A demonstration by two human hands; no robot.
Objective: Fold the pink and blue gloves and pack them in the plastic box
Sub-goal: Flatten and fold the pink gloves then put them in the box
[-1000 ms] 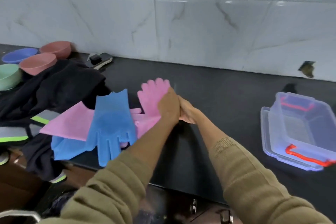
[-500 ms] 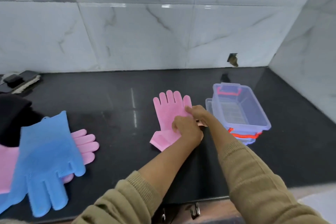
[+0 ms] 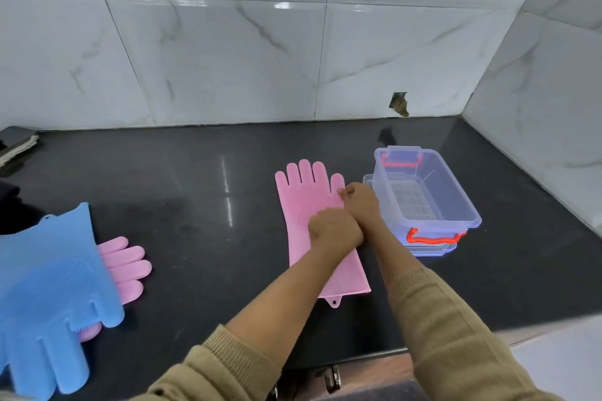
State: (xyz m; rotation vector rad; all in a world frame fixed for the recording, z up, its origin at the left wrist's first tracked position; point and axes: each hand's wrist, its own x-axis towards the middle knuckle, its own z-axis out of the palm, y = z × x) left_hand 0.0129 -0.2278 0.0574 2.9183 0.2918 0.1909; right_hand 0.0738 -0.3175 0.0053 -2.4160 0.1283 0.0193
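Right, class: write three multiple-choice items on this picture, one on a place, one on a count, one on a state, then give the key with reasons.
1. Where does the clear plastic box with red handles stand?
A. right of the flat pink rubber glove
B. on the blue glove
C. at the counter's left end

2. How many pink gloves show?
A. one
B. two
C. four

3. What state is the box in?
A. packed with gloves
B. lidded
C. open, holding no gloves

Key: 1 A, the box sits on the black counter right of the flat pink rubber glove under the left hand and right hand. 2 B, a second pink glove lies partly under the blue rubber glove. 3 C, its bare base shows through.
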